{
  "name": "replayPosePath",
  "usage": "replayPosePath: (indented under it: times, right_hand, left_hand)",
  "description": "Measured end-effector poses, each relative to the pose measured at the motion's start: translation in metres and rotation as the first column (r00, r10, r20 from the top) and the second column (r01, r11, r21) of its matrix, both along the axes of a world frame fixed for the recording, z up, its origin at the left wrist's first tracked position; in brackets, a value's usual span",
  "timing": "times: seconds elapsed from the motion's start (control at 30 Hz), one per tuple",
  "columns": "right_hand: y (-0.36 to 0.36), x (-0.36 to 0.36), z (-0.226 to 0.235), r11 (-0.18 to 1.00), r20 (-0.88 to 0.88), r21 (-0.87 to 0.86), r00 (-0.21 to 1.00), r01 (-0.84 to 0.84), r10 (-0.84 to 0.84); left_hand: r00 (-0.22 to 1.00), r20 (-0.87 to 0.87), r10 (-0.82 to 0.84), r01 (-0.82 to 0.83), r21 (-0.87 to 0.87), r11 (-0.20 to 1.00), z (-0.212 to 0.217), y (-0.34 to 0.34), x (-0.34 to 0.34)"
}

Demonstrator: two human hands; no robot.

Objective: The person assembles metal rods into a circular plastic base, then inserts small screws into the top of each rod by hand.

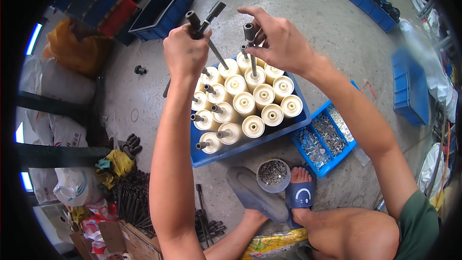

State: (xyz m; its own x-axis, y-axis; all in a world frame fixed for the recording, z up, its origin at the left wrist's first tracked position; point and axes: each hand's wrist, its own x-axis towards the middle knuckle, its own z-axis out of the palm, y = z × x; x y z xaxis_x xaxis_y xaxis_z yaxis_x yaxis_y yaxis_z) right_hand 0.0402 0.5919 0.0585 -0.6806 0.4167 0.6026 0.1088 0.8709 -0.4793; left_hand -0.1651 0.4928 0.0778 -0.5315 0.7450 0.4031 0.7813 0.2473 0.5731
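Note:
Above the far left of a blue crate, my left hand is closed around black rods with thick tubular heads. One of their shafts slants down toward a cream cylinder. My right hand has its thumb and fingers around another black rod, upright over a cylinder in the far row; its index finger sticks out. Cream plastic cylinders with round hubs fill the crate. Several along the left side have short dark rod ends standing out of their tops.
Right of the crate is a blue divided tray of small metal parts. A tub of small metal pieces sits by my feet. Black rods are heaped at lower left. Blue bins stand further out, and a black part lies on the floor.

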Motion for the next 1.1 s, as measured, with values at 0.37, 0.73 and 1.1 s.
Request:
replayPosePath:
  times: [0.37,0.73,1.1]
  right_hand:
    - [-0.006,-0.004,0.0,0.988,0.013,0.152,0.999,0.032,-0.035]
    - [-0.015,0.0,0.015,0.973,0.03,0.218,0.996,0.072,-0.08]
    - [-0.006,-0.004,0.016,0.987,-0.078,0.136,0.994,0.089,-0.079]
  left_hand:
    - [0.993,-0.115,0.005,0.012,0.145,0.989,-0.015,0.021,-0.005]
    - [0.952,-0.292,0.093,-0.03,0.213,0.977,-0.022,0.007,0.017]
    - [0.872,-0.467,0.15,-0.02,0.271,0.962,-0.028,0.01,0.014]
